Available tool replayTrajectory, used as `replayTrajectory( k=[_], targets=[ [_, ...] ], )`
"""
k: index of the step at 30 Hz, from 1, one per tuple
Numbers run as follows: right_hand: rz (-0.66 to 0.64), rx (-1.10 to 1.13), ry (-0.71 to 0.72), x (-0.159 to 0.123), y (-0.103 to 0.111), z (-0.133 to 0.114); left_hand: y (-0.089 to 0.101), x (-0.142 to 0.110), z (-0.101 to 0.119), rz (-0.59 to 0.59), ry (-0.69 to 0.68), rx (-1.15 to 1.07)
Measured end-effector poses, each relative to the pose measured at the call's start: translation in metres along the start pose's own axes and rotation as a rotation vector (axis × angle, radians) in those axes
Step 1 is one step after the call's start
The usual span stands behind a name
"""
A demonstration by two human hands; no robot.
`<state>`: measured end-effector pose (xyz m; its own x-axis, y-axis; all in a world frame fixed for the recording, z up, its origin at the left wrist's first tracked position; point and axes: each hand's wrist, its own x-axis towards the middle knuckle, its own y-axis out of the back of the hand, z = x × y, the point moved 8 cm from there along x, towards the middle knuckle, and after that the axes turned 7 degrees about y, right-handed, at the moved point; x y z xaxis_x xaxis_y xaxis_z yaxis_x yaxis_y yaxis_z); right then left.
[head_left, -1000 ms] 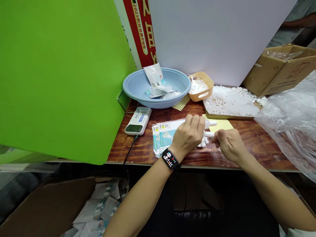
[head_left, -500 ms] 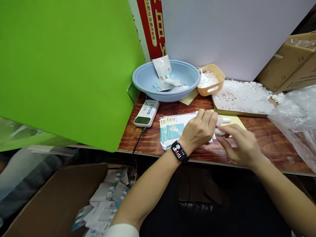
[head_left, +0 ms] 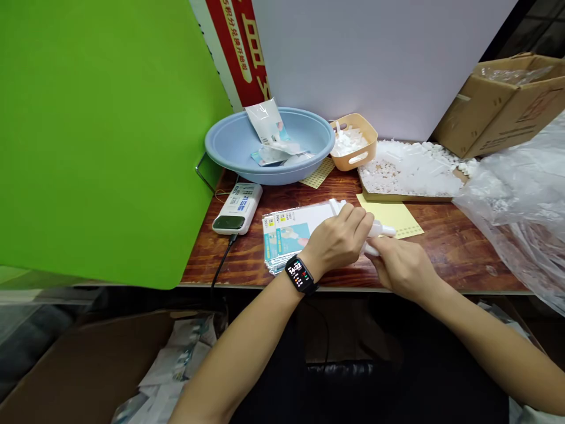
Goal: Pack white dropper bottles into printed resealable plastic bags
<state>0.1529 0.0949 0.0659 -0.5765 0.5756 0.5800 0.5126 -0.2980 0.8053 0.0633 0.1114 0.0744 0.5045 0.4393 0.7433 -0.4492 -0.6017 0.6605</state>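
The left hand (head_left: 338, 241), with a black smartwatch (head_left: 301, 275) on its wrist, sits just below the centre of the frame, its fingers together and curled over a white plastic piece (head_left: 380, 231). The piece's rounded tip pokes out to the right above a yellow sheet (head_left: 388, 215), and the middle of the piece is hidden by the fingers. The right hand (head_left: 402, 266) comes in from the lower right, its fingers closed in a pinch on the lower end of the same piece. Under the left hand lies a stack of foil-edged printed packets (head_left: 282, 235) on a dark wooden tabletop (head_left: 459, 259). Left of the stack, a white device (head_left: 238, 206) with a dark panel trails a black cable. Toward the back, a pale blue basin (head_left: 269, 147) holds loose packets, beside a tan basket (head_left: 353, 141) of white pieces and a tray (head_left: 410, 171) heaped with more. A clear plastic bag (head_left: 516, 200) fills the right edge, a cardboard box (head_left: 503, 106) sits upper right, and more packets lie in an open carton (head_left: 163, 371) below the table at lower left
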Motion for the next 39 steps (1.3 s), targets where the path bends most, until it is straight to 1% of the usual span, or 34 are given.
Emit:
replayTrajectory(
  k=[1, 2, 4, 7, 9, 11, 12, 13, 14, 15, 16, 17, 18, 19, 20, 21, 22, 23, 25, 26, 27, 29, 32, 35, 39],
  targets=[
    [-0.044, -0.019, 0.008, -0.002, -0.004, 0.000, 0.001, 0.000, 0.003, 0.013, -0.031, 0.003],
    [-0.083, 0.011, -0.036, -0.004, -0.009, 0.003, 0.003, 0.000, 0.006, 0.030, -0.065, 0.015],
    [-0.135, 0.167, -0.191, -0.008, -0.016, 0.009, 0.006, 0.001, 0.013, 0.076, -0.127, 0.056],
    [-0.138, 0.431, -0.359, -0.015, -0.021, 0.006, 0.013, 0.000, 0.023, 0.167, -0.202, 0.104],
    [-0.153, 0.733, -0.509, -0.022, -0.029, 0.001, 0.018, -0.001, 0.027, 0.231, -0.217, 0.109],
    [-0.183, 1.161, -0.687, -0.031, -0.042, -0.006, 0.022, -0.002, 0.028, 0.270, -0.209, 0.089],
    [-0.198, 1.334, -0.744, -0.034, -0.045, -0.009, 0.022, -0.003, 0.028, 0.279, -0.199, 0.071],
    [-0.222, 1.448, -0.764, -0.036, -0.047, -0.009, 0.022, -0.003, 0.027, 0.283, -0.185, 0.051],
    [-0.251, 1.505, -0.752, -0.036, -0.047, -0.005, 0.020, -0.002, 0.025, 0.281, -0.159, 0.033],
    [-0.260, 1.489, -0.723, -0.037, -0.044, 0.005, 0.018, -0.001, 0.022, 0.280, -0.115, 0.014],
    [-0.246, 1.402, -0.689, -0.038, -0.041, 0.022, 0.016, 0.002, 0.017, 0.283, -0.047, -0.010],
    [-0.196, 1.226, -0.647, -0.038, -0.034, 0.044, 0.014, 0.005, 0.011, 0.291, 0.051, -0.047],
    [-0.075, 0.980, -0.608, -0.039, -0.022, 0.071, 0.011, 0.008, 0.002, 0.302, 0.173, -0.104],
    [0.046, 0.687, -0.586, -0.042, -0.007, 0.096, 0.008, 0.011, -0.006, 0.310, 0.305, -0.189],
    [0.096, 0.541, -0.575, -0.046, -0.001, 0.113, 0.003, 0.013, -0.014, 0.311, 0.438, -0.304],
    [0.114, 0.447, -0.563, -0.050, 0.001, 0.127, -0.006, 0.015, -0.019, 0.297, 0.569, -0.453],
    [0.102, 0.392, -0.547, -0.053, -0.001, 0.137, -0.019, 0.017, -0.022, 0.263, 0.697, -0.635],
    [0.076, 0.371, -0.528, -0.056, -0.006, 0.143, -0.036, 0.017, -0.021, 0.214, 0.831, -0.846],
    [0.031, 0.330, -0.483, -0.059, -0.015, 0.147, -0.079, 0.014, -0.008, 0.083, 1.117, -1.285],
    [0.016, 0.313, -0.462, -0.060, -0.019, 0.146, -0.099, 0.010, 0.001, 0.046, 1.258, -1.463],
    [0.005, 0.298, -0.444, -0.061, -0.022, 0.145, -0.114, 0.009, 0.009, 0.036, 1.326, -1.526],
    [-0.014, 0.276, -0.416, -0.061, -0.026, 0.142, -0.137, 0.005, 0.016, 0.072, 1.424, -1.554],
    [-0.041, 0.264, -0.395, -0.059, -0.028, 0.143, -0.159, -0.005, 0.018, 0.123, 1.512, -1.550],
    [-0.065, 0.270, -0.380, -0.057, -0.029, 0.147, -0.166, -0.010, 0.017, 0.128, 1.533, -1.584],
    [-0.082, 0.284, -0.357, -0.057, -0.028, 0.150, -0.163, -0.011, 0.016, 0.142, 1.545, -1.621]
  ],
)
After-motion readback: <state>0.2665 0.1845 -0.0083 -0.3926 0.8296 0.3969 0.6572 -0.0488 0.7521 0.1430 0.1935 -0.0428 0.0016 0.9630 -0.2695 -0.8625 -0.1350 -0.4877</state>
